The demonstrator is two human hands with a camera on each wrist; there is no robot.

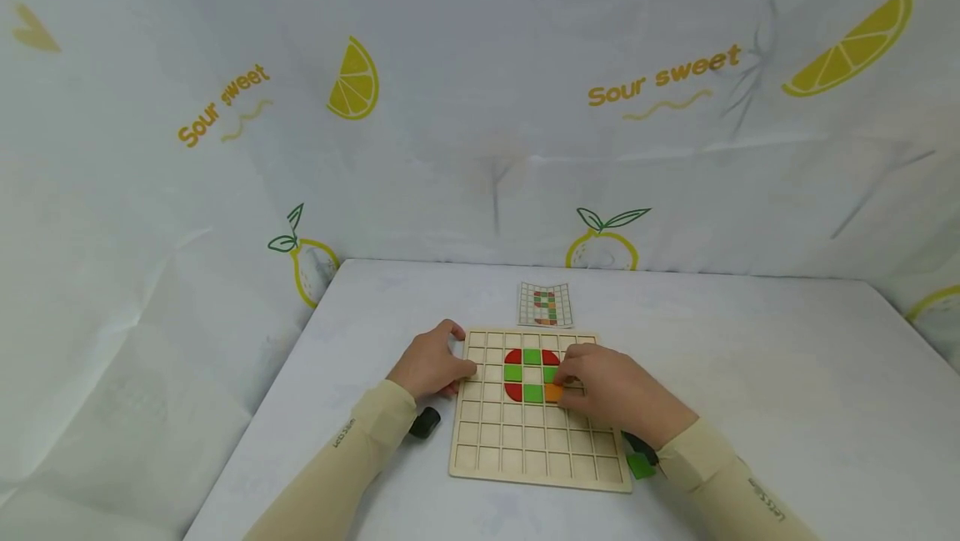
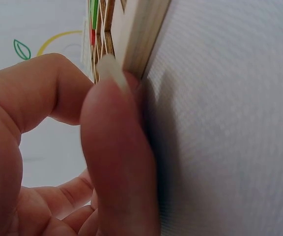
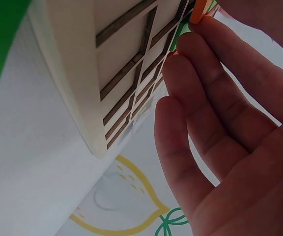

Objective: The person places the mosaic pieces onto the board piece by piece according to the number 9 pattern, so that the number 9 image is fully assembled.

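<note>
A square wooden grid board (image 1: 501, 437) lies on the table, with red, green and orange tiles set in a ring in its upper middle. My left hand (image 1: 433, 363) grips the board's left edge; in the left wrist view the thumb (image 2: 117, 142) lies against that edge. With its fingertips, my right hand (image 1: 611, 387) pinches an orange tile (image 1: 552, 393) at the ring's lower right corner. The right wrist view shows this orange tile (image 3: 198, 11) tilted at the index fingertip, the other fingers (image 3: 193, 98) extended beside the board.
Behind the board lies a paper pattern card (image 1: 545, 305) printed with a similar coloured grid. A loose green tile (image 1: 641, 465) sits by the board's lower right corner, next to the right wrist. A black object (image 1: 425, 423) shows under the left wrist. A lemon-printed white cloth (image 1: 480, 149) hangs behind the table.
</note>
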